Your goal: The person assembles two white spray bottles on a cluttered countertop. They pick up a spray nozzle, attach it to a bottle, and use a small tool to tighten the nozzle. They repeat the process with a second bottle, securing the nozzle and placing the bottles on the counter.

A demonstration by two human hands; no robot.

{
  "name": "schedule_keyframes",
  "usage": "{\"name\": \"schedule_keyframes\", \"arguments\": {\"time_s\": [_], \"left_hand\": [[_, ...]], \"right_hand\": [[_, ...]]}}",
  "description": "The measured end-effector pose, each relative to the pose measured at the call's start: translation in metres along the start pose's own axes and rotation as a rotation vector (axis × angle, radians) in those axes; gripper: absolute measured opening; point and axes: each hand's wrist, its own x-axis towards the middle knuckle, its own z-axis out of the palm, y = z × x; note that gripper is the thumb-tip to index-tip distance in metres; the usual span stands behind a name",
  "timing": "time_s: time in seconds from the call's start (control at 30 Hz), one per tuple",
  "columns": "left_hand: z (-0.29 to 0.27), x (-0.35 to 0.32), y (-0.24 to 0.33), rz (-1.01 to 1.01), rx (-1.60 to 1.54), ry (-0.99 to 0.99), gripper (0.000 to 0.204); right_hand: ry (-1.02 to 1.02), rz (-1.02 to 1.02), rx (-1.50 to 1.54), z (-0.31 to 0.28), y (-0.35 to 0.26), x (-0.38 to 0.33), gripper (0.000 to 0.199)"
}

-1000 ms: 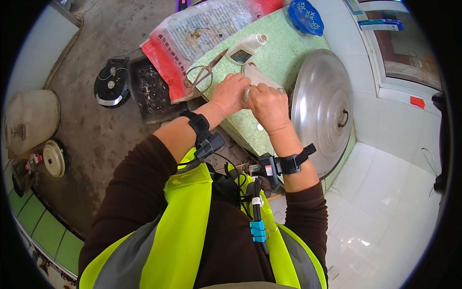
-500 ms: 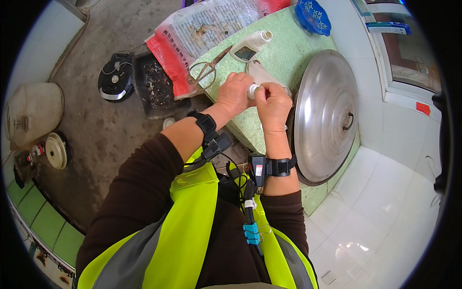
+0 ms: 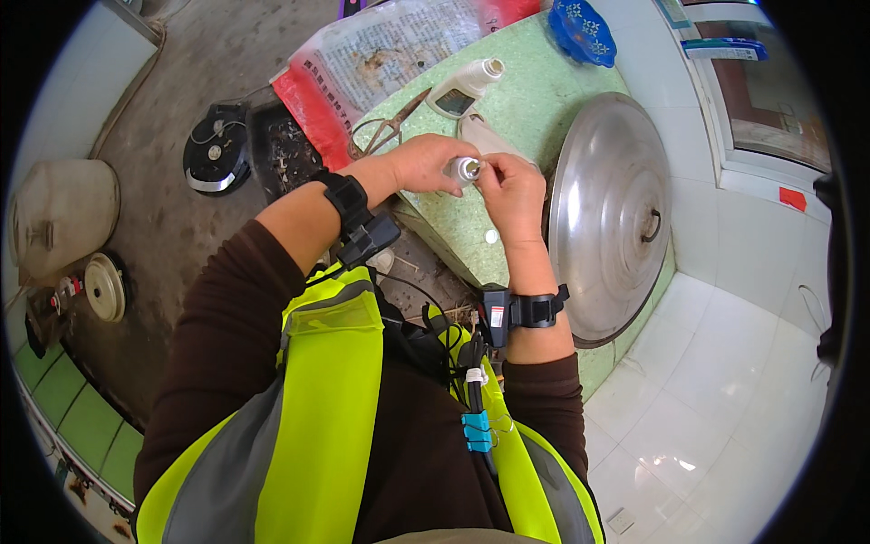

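Observation:
My left hand is wrapped round a small white bottle, its round neck facing up. At the rim of that neck, the fingers of my right hand are pinched together; whatever is between them is too small to make out. Both hands are above the edge of a green speckled counter. Beyond them lies a white bottle with a dark label. A plain off-white item lies partly hidden behind my hands. Rusty scissors rest left of it, and a small white disc lies near my right wrist.
A large metal lid leans at the right. A blue patterned basket stands at the far end. A red and white printed sack, a black dustpan-like tray and a round black appliance lie left of the counter.
My left hand has turned, its forearm shifting left, so that the bottle's neck now faces up and shows more. My right fingers stay at its mouth. The view has shifted slightly.

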Motion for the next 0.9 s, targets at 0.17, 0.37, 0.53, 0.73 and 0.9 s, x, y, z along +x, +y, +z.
{"name": "schedule_keyframes", "arguments": {"time_s": [0.17, 0.37, 0.53, 0.73, 0.9], "left_hand": [[0.011, -0.002, 0.016, -0.135, 0.114, 0.204, 0.040], [0.022, 0.000, 0.018, -0.158, 0.238, 0.335, 0.045], [0.023, 0.000, 0.014, -0.192, 0.234, 0.366, 0.048], [0.026, 0.000, 0.016, -0.214, 0.251, 0.345, 0.046], [0.027, 0.000, 0.015, -0.164, 0.290, 0.356, 0.043]], "right_hand": [[0.045, -0.170, -0.392, 0.004, -0.013, 0.005, 0.004], [0.128, -0.086, -0.285, 0.002, 0.010, 0.011, 0.007], [-0.037, 0.155, 0.007, -0.001, 0.014, 0.008, 0.015], [-0.104, -0.138, -0.215, -0.013, -0.008, 0.013, 0.013], [-0.145, -0.223, -0.525, -0.009, -0.024, 0.018, 0.017]]}}
